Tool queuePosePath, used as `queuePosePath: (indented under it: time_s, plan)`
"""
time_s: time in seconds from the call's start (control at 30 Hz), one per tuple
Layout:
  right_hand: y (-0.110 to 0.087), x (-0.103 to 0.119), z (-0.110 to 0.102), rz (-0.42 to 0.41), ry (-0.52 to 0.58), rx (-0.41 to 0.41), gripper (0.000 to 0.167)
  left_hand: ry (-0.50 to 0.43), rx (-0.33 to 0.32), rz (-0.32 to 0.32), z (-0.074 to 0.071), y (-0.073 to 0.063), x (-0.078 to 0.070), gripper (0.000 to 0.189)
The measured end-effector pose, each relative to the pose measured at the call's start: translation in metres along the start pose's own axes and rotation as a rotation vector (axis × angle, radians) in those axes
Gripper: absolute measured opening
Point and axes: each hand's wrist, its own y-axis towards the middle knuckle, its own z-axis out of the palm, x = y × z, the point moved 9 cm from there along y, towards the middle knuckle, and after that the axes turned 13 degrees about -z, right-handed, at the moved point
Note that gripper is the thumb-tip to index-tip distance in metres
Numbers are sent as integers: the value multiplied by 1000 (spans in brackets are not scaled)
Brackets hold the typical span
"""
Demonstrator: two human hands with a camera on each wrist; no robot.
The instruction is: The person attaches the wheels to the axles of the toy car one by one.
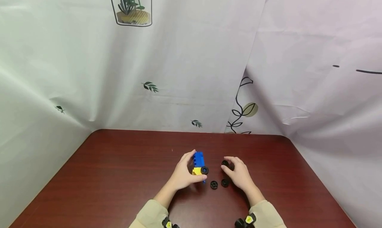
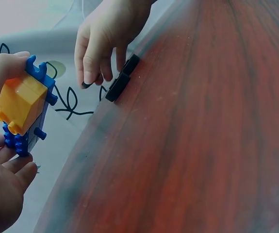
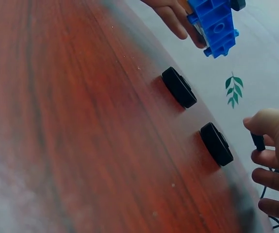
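My left hand (image 1: 182, 175) grips a toy car of blue and yellow building blocks (image 1: 198, 159) by its ends, raised above the table. One black wheel (image 1: 204, 170) is on the car's side. In the left wrist view, two bare blue axle pegs stick out from the car body (image 2: 25, 103). Its ribbed blue underside (image 3: 217, 29) shows in the right wrist view. My right hand (image 1: 241, 175) pinches a black wheel (image 3: 258, 141) between thumb and index finger, off to the car's right. Between the hands, two loose wheels lie on the tabletop, one nearer the left (image 1: 214, 185) and one nearer the right (image 1: 225, 183).
The dark red wooden table (image 1: 119, 175) has rounded far corners. White cloth (image 1: 185, 55) printed with leaves and plants hangs behind it and along both sides. Each wrist carries a strapped black device, and the sleeves are pale.
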Motion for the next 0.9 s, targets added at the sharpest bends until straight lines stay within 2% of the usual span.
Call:
queuePosePath:
  time_s: [0.47, 0.63, 0.9]
  plan:
    - [4, 4, -3, -25, 27, -47, 32, -1, 17, 28, 3, 1, 0, 99]
    - [6, 8, -3, -24, 76, -39, 33, 4, 23, 6, 5, 0, 1, 97]
    - [11, 17, -5, -20, 118, -28, 34, 37, -18, -23, 3, -1, 1, 98]
